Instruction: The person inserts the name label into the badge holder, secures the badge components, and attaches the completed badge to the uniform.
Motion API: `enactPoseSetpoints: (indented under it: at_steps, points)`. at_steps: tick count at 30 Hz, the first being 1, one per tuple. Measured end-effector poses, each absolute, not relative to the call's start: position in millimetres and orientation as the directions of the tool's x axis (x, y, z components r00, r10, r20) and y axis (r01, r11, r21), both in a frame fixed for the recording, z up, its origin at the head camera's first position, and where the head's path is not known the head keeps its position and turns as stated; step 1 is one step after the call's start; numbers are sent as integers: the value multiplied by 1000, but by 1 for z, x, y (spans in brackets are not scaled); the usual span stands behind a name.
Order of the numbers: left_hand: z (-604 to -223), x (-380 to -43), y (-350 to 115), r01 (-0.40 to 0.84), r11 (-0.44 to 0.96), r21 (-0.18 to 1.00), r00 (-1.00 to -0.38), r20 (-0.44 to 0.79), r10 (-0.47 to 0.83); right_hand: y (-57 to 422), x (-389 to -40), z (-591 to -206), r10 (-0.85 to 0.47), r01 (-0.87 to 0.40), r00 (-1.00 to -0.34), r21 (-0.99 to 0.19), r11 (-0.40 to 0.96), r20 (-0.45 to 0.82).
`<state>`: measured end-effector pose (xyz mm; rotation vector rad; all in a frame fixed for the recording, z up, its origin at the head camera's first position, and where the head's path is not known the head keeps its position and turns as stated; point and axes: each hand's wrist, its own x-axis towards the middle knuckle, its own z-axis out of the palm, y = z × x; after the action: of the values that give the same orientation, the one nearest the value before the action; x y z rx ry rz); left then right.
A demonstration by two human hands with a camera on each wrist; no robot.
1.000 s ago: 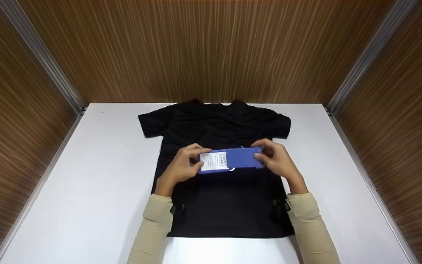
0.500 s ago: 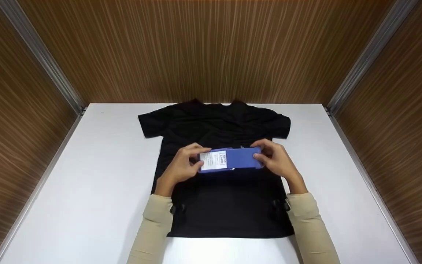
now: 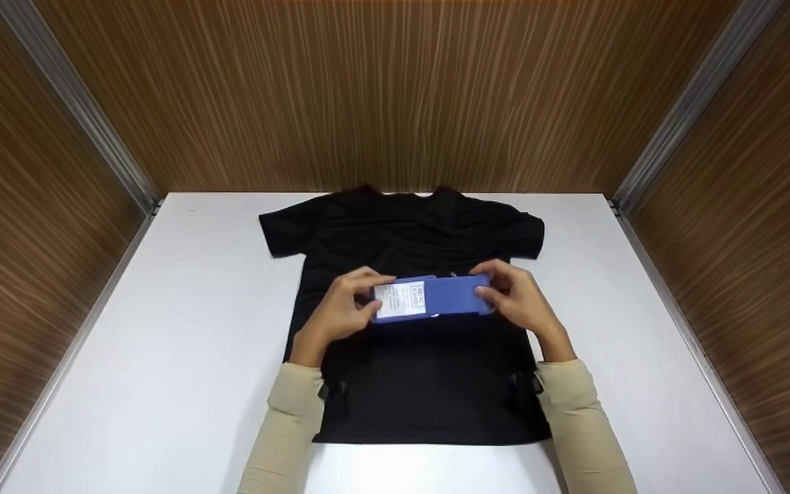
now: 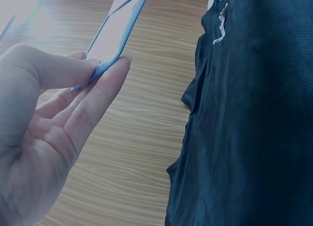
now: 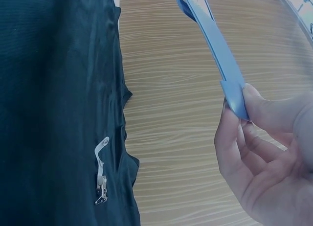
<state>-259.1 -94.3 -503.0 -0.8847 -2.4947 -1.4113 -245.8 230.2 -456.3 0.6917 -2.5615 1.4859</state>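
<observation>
The person's left hand [image 3: 339,312] pinches one end of a blue card holder [image 3: 455,295] between thumb and fingers. The right hand [image 3: 520,302] pinches the other end the same way. The holder is up in the air between them, sideways, over the middle of a black shirt [image 3: 429,384]. A white card [image 3: 398,300] with printing shows in its left part, and the right part is plain blue.

It looks like thin plastic, so I think it is light and a bit stiff, and it might crack if bent hard. The flat front looks smooth, so fingers could slip along it. I would hold it by the two short ends, as these hands do, with thumbs off the card if it has to slide.

The shirt below is spread out flat, a little wrinkly near the top, and it looks soft. A metal clip [image 5: 100,179] with a pale strap is on it; I can't tell if that is joined to the holder. Under the shirt is a white table [image 3: 182,343] that looks hard and smooth. Brown stripy walls [image 3: 388,96] stand at the back and both sides, with grey metal strips [image 3: 83,110] in the corners.
</observation>
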Motion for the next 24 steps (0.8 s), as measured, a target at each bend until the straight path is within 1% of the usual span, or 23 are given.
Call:
enactPoseSetpoints:
  at_steps: [12,19,24]
  points:
    - [-502,-258,-94,553,370,746,-815,392,428,238,-263,-485,-304,-411,-905,-799,438,299]
    - [-503,-259,-94,548,361,755,-815,385,434,239,-264,-485,-307,-399,-909,-805,439,283]
    - [-502,-259,-95,542,358,760,-817,378,436,236,-258,-475,-302,-385,-914,-811,440,271]
